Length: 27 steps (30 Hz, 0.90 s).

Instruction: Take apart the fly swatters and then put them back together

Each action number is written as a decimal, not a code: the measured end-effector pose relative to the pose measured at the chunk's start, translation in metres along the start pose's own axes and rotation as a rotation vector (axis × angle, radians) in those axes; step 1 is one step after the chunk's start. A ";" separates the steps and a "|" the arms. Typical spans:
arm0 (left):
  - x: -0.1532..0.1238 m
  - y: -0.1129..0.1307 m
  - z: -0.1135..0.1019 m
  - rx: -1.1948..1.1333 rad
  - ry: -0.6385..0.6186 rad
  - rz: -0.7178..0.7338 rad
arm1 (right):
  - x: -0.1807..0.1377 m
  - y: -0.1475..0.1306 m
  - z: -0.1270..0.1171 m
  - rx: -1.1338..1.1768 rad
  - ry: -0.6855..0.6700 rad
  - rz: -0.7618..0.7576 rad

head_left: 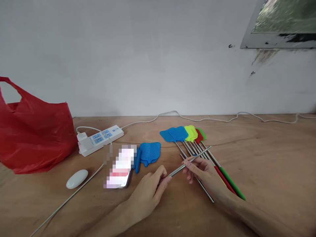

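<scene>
A thin silver metal rod (178, 170) slants between my two hands above the table. My left hand (151, 189) pinches its lower left end. Farther up the rod, my right hand (201, 169) grips it with thumb and fingers, and the tip sticks out past them. Beneath my right hand lies another metal rod (206, 191), partly hidden. Several fly swatters with blue (178, 134), yellow-green (191, 133), red and green heads lie fanned out behind that hand. Left of them are a loose blue swatter head (150, 153) and a blue handle (137, 161).
A phone (120, 169) with a blurred screen lies left of the blue parts. Beyond it are a white power strip (101, 140), a white oval object (77, 179) and a red plastic bag (37, 131). A white cable (172, 112) runs along the wall.
</scene>
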<state>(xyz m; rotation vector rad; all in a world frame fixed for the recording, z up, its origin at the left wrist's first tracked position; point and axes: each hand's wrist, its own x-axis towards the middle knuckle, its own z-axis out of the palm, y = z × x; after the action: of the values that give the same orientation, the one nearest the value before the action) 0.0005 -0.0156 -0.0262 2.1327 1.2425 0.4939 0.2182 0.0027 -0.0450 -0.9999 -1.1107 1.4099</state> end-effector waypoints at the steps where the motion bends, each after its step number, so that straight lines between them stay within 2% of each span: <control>1: -0.001 -0.001 0.001 0.004 -0.001 -0.001 | -0.001 0.000 0.001 -0.020 -0.013 -0.013; 7: -0.002 -0.009 0.004 0.060 -0.054 0.005 | -0.005 0.002 0.005 -0.028 0.005 -0.007; 18: 0.000 -0.006 0.003 0.072 -0.048 0.018 | -0.005 -0.007 0.007 0.056 0.083 0.011; 27: -0.002 -0.008 -0.003 0.076 -0.046 0.000 | 0.006 -0.010 -0.006 0.144 0.156 -0.032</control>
<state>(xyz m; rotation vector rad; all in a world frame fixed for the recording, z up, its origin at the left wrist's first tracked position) -0.0072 -0.0134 -0.0296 2.1953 1.2537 0.4011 0.2255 0.0095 -0.0367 -0.9665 -0.8942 1.3420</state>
